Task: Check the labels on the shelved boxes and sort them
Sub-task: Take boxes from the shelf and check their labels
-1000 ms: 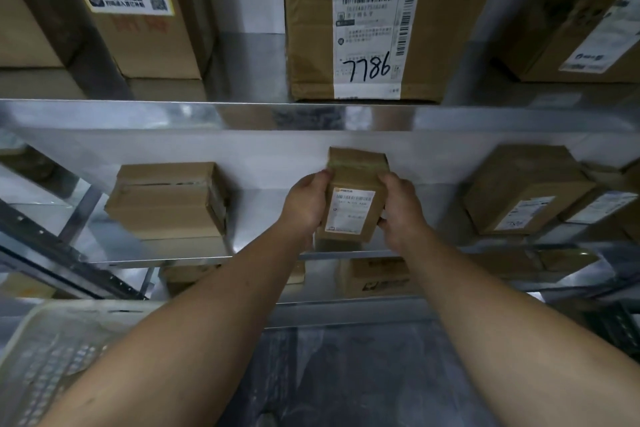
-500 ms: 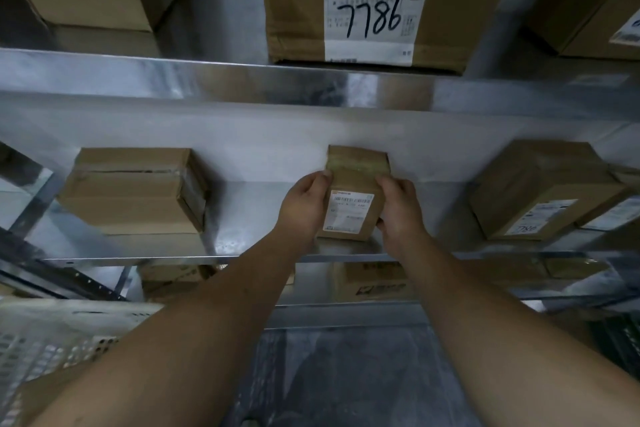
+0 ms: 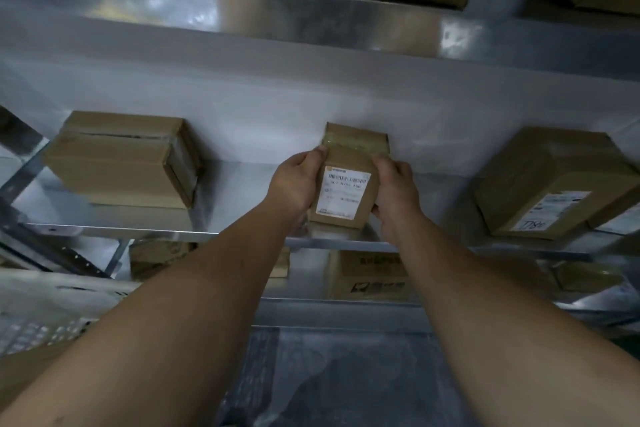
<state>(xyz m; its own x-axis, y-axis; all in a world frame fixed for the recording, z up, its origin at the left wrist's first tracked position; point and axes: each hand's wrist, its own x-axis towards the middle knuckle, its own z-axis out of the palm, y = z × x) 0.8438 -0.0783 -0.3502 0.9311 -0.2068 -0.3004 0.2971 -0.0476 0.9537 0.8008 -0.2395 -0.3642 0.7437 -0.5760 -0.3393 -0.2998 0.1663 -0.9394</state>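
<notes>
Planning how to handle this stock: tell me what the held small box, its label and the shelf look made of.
The small box looks like matte brown cardboard, with glossy clear tape across its top. The label is white paper, probably adhesive, printed with a barcode. The shelf is metal, possibly galvanised steel, given its grey reflective sheen.

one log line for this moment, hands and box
step: label check | left hand: grips small box | right hand: grips small box | label: faces camera | place: middle shelf
</notes>
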